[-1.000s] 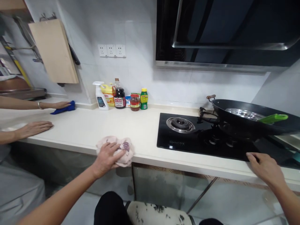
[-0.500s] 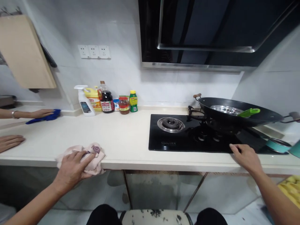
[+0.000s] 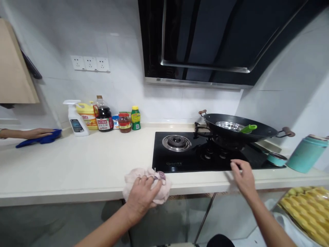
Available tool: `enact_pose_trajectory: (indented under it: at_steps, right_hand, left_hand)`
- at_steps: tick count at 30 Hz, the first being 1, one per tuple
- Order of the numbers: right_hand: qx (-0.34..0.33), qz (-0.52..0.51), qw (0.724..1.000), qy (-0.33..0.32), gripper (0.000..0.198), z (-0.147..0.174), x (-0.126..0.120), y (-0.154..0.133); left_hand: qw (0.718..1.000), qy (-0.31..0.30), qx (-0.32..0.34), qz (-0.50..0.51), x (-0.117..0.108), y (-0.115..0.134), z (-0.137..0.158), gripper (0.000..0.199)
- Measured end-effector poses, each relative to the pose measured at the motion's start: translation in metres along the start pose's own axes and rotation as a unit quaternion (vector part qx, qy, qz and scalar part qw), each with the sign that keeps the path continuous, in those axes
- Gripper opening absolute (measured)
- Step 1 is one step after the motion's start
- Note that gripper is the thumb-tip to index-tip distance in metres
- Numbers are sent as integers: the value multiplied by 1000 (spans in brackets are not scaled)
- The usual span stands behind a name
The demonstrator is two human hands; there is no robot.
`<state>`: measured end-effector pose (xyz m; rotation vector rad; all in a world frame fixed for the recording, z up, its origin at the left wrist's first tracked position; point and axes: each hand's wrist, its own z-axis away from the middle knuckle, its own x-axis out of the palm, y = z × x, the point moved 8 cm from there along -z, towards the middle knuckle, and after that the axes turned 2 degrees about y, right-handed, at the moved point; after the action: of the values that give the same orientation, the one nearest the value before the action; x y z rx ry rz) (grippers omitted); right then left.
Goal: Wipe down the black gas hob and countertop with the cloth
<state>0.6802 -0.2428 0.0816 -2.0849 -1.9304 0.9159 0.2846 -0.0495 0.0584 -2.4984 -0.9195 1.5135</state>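
A pale pink cloth [image 3: 164, 192] with a purple pattern lies over the front edge of the white counter, just left of the stove's near corner. My left hand [image 3: 142, 193] is on top of it, gripping it with bent fingers. My right hand [image 3: 243, 176] rests at the front edge of the black gas stove [image 3: 190, 161], its fingers loosely curled in and nothing visible in them. On the stove's right burner stands a large black wok [image 3: 262, 133] holding a perforated metal piece [image 3: 227, 126] and a green handle [image 3: 248, 129].
At far left, another person's hand [image 3: 38, 133] presses a blue cloth [image 3: 50, 138] on the counter [image 3: 77, 164]. A spray bottle [image 3: 76, 120], a soy sauce bottle [image 3: 104, 118] and jars line the wall. A teal flask [image 3: 307, 154] and teal cup [image 3: 277, 159] stand right; egg trays [image 3: 305, 209] sit below.
My left hand has slid the pink cloth rightward along the counter edge toward the stove. The view has turned right, bringing the teal flask and egg trays further in. My right hand stays by the stove edge.
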Motion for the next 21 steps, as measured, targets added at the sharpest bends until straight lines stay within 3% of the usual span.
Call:
enact_pose_trajectory:
  at_steps: [4,6,9,11,13,16,18,21]
  right_hand:
    - [-29,-180,981,-65,27,64,30,-122]
    - [-53,-225,967,-108,31,94,48,-169]
    - [-63,-243,958,-142,42,122,68,-195]
    - [-66,-219,965,-132,50,128,72,-189]
    - [-96,-178,971,-127,59,128,73,-179]
    - [-193,-103,964,-151,78,127,75,-172]
    - [-249,-54,950,-182,92,130,84,-174]
    - [-257,17,941,-221,110,133,110,-180]
  left_hand:
    - [999,13,24,35,6,58,-44,81]
    - [998,31,17,48,10,82,-63,68]
    - [996,55,-15,63,15,106,-83,39]
    - [994,63,-17,85,16,111,-89,39]
    - [989,67,4,131,13,109,-88,47]
    - [967,82,75,228,-2,91,-74,65]
    - [947,105,108,285,-13,67,-56,65]
    - [933,110,43,341,-11,7,-33,48]
